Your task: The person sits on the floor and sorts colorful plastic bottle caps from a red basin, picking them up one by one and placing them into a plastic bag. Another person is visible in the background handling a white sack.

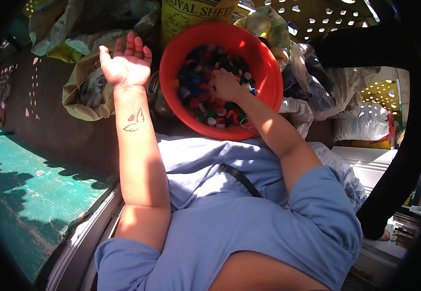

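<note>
My left hand [127, 62] is turned palm up beside the tub, its fingers loosely curled and apart, with nothing in it. A wide red plastic tub [267, 72] stands in front of my lap. Inside it lie many small plastic bottle caps [212, 121] in blue, red, white, green and black. My right hand [226, 86] reaches down into the tub and touches the caps. Its fingertips are blurred and partly sunk among them, so what they grip is hidden.
An open tan sack [82, 92] sits left of the tub, below a larger pale bag [94, 22]. Behind the tub stands a yellow printed sack [171, 19]. Filled plastic bags [317, 87] crowd the right side. A worn green surface [40, 194] lies at lower left.
</note>
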`<state>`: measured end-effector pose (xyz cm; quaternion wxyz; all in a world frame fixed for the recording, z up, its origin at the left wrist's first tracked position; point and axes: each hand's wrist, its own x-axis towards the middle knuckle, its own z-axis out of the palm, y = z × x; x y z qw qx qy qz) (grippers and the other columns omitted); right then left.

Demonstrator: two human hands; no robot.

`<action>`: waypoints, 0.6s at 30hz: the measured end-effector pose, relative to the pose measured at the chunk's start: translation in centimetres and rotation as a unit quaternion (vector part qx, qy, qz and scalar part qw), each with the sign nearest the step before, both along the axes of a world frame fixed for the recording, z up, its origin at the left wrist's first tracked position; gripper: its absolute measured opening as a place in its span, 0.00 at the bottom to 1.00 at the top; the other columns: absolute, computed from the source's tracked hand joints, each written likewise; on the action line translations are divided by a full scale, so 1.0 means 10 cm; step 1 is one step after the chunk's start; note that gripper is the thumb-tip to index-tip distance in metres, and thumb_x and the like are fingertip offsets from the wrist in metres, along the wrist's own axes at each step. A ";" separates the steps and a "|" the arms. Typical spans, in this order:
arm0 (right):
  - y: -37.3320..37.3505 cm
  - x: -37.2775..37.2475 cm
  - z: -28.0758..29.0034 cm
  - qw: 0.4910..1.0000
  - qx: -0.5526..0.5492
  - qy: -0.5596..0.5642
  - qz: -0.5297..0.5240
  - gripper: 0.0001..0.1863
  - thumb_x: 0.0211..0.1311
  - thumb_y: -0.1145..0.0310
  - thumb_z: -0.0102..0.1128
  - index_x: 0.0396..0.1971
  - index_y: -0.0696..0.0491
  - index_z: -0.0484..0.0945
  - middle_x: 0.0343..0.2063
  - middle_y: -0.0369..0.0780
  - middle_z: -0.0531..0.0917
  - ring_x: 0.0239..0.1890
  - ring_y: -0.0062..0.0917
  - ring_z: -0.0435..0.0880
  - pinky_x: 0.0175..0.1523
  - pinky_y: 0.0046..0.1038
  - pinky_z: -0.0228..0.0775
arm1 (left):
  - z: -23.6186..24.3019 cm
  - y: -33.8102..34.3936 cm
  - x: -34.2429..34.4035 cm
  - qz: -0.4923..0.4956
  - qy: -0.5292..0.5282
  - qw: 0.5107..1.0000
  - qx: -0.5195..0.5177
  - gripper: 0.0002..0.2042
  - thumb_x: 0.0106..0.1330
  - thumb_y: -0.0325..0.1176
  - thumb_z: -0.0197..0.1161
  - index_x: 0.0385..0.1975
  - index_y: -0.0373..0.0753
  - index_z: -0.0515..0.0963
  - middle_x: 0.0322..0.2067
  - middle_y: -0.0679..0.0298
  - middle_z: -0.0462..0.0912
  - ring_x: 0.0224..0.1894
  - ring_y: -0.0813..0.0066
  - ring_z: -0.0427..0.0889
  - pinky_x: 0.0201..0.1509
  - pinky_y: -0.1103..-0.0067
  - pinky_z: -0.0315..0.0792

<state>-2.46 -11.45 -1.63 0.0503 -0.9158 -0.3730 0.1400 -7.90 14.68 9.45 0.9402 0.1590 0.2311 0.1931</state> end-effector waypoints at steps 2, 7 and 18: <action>0.04 0.03 -0.20 0.994 0.079 -0.072 -0.017 0.12 0.43 0.62 0.62 0.31 0.41 0.85 0.40 0.37 0.75 0.50 0.34 0.70 0.50 0.42 0.64 | -0.02 -0.01 0.03 -0.003 -0.003 1.000 0.000 0.34 0.63 0.61 0.45 0.63 0.46 0.54 0.45 0.61 0.73 0.43 0.68 0.71 0.48 0.69 0.65; 0.09 0.05 -0.38 0.995 0.066 -0.063 -0.026 0.12 0.43 0.63 0.60 0.31 0.42 0.85 0.40 0.37 0.74 0.50 0.35 0.70 0.50 0.43 0.63 | 0.03 0.00 -0.02 0.006 0.008 1.000 -0.005 0.30 0.66 0.59 0.41 0.59 0.43 0.57 0.44 0.59 0.75 0.42 0.65 0.73 0.48 0.66 0.67; 0.41 -0.10 -0.31 0.986 -0.042 0.020 -0.162 0.19 0.48 0.55 0.61 0.41 0.42 0.83 0.51 0.42 0.72 0.57 0.38 0.67 0.57 0.54 0.59 | 0.06 0.04 -0.13 0.011 0.014 1.000 -0.005 0.28 0.67 0.58 0.42 0.57 0.42 0.59 0.43 0.60 0.75 0.42 0.65 0.73 0.47 0.66 0.67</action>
